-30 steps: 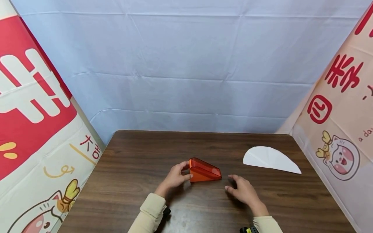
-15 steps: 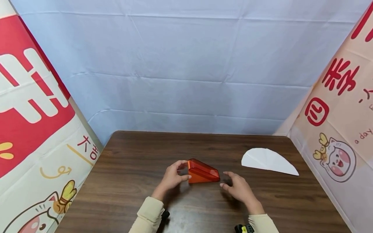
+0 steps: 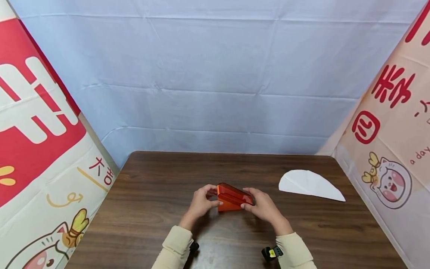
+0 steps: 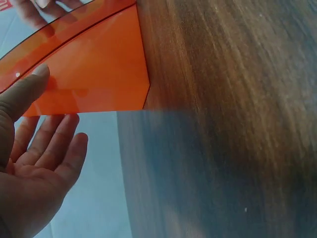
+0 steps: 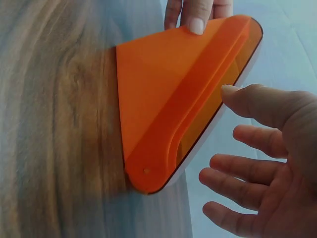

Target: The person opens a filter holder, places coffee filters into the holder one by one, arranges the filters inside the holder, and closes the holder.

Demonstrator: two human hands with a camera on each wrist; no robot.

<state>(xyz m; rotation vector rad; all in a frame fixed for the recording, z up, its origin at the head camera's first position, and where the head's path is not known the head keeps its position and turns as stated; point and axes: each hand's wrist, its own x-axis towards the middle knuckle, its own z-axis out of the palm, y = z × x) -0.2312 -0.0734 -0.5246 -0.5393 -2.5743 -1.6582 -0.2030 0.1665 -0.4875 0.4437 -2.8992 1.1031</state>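
A see-through orange wedge-shaped box (image 3: 229,203) with a redder lid (image 3: 231,192) stands on the table between both hands. My left hand (image 3: 201,203) holds its taller left end. In the left wrist view the left thumb (image 4: 37,79) lies on the near side, and the fingers pass behind the box. At the narrow right end is my right hand (image 3: 263,205), thumb in front and fingers on the far side. In the right wrist view the right thumb (image 5: 242,94) meets the lid's edge; the other fingers (image 5: 242,168) are spread apart from the box.
A white half-round sheet (image 3: 309,183), apparently paper, lies flat at the table's right. The brown wood-grain table (image 3: 161,175) ends at a pale blue cloth backdrop (image 3: 208,74). Printed cloths hang at the left (image 3: 37,123) and right (image 3: 393,130).
My right hand has moved left, from beside the box to around its narrow end. The left hand stays at the taller end, and the box stands where it was.
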